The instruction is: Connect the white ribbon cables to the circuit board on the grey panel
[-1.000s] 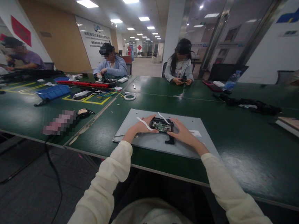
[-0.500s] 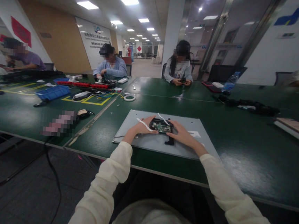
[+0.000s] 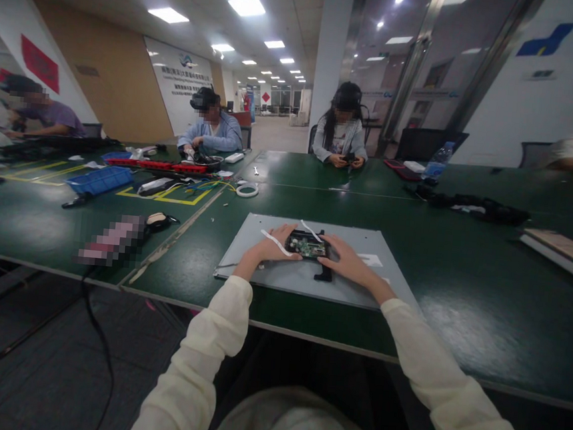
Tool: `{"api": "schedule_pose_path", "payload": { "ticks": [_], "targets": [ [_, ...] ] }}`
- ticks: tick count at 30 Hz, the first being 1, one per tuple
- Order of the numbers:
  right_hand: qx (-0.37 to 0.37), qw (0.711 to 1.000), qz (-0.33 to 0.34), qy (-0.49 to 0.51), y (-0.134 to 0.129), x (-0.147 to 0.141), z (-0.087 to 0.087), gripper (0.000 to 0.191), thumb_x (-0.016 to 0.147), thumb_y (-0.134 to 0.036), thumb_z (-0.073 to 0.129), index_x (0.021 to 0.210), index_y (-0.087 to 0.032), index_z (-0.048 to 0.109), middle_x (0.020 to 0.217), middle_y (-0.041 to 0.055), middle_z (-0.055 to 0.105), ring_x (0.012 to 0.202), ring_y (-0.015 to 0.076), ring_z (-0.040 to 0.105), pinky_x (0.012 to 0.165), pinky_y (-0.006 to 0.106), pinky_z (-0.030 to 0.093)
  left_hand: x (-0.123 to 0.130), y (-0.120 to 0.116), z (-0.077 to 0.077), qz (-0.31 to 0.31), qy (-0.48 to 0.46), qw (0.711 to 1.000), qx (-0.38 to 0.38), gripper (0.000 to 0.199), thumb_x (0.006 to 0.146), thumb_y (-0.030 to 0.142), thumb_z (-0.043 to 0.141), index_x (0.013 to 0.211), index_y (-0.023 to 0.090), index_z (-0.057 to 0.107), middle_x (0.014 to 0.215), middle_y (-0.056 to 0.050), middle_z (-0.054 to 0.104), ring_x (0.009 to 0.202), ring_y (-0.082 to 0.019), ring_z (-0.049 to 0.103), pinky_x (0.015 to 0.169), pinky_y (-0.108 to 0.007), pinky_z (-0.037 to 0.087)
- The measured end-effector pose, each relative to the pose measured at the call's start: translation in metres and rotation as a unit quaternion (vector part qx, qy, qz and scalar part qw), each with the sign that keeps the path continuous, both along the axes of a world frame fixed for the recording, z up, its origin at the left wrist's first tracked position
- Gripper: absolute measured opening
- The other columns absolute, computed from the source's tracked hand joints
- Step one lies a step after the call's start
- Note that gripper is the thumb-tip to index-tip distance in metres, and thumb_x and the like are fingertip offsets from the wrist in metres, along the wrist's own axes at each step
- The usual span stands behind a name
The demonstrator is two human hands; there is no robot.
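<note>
A green circuit board in a black frame (image 3: 308, 246) lies over the middle of a flat grey panel (image 3: 244, 238). My left hand (image 3: 274, 246) grips its left side, thumb along the near edge and fingers at the far edge. On the opposite side my right hand (image 3: 343, 259) holds the frame between thumb and fingers. Two white flat ribbon cables (image 3: 275, 242) rise near the board, one crossing in front of my left hand. A black bracket-like part (image 3: 323, 273) sticks out at the near right of the board.
Left on the green table (image 3: 183, 246) are a blue tray (image 3: 99, 180), a roll of white tape (image 3: 247, 189) and a small wrench (image 3: 256, 171). To the right lie a box-like object (image 3: 564, 253) and a water bottle (image 3: 438, 161). Several people sit around the table.
Both hands stay on the framed board with almost the same hold. The view has shifted slightly; nothing was let go or picked up.
</note>
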State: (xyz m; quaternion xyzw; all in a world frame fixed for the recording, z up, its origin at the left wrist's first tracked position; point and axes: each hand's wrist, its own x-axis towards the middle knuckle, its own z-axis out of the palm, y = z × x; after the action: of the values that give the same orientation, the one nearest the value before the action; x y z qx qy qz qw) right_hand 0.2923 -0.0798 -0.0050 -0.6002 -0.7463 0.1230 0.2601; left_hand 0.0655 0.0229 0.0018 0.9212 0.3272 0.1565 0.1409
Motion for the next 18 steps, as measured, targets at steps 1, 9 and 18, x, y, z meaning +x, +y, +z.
{"api": "schedule_pose_path", "payload": {
  "ticks": [1, 9, 18],
  "targets": [
    [0.002, 1.000, -0.001, -0.006, 0.001, 0.000, -0.001, 0.066, 0.079, -0.057, 0.047, 0.136, -0.025, 0.036, 0.143, 0.0087, 0.032, 0.132, 0.0278, 0.027, 0.107, 0.047, 0.026, 0.000, 0.000, 0.000, 0.003, 0.000, 1.000, -0.002, 0.094, 0.066, 0.059, 0.062, 0.140, 0.018, 0.023, 0.143, -0.015, 0.033, 0.134, -0.031, 0.026, 0.107, -0.048, 0.024],
    [0.022, 0.998, 0.000, -0.051, 0.010, 0.007, -0.015, 0.060, 0.080, -0.059, 0.046, 0.126, -0.022, 0.050, 0.144, 0.0090, 0.031, 0.131, 0.0270, 0.030, 0.108, 0.045, 0.024, 0.000, 0.004, -0.003, -0.007, -0.015, 1.000, 0.003, 0.095, 0.065, 0.058, 0.063, 0.140, 0.014, 0.024, 0.143, -0.016, 0.033, 0.132, -0.030, 0.029, 0.107, -0.044, 0.026],
    [0.016, 0.999, 0.000, -0.037, 0.009, 0.006, -0.015, 0.064, 0.080, -0.060, 0.045, 0.132, -0.023, 0.043, 0.144, 0.0082, 0.030, 0.132, 0.0268, 0.027, 0.108, 0.047, 0.025, -0.001, 0.002, -0.001, -0.009, -0.017, 1.000, -0.003, 0.093, 0.065, 0.057, 0.064, 0.139, 0.016, 0.025, 0.142, -0.015, 0.033, 0.131, -0.030, 0.031, 0.108, -0.046, 0.024]
  ]
}}
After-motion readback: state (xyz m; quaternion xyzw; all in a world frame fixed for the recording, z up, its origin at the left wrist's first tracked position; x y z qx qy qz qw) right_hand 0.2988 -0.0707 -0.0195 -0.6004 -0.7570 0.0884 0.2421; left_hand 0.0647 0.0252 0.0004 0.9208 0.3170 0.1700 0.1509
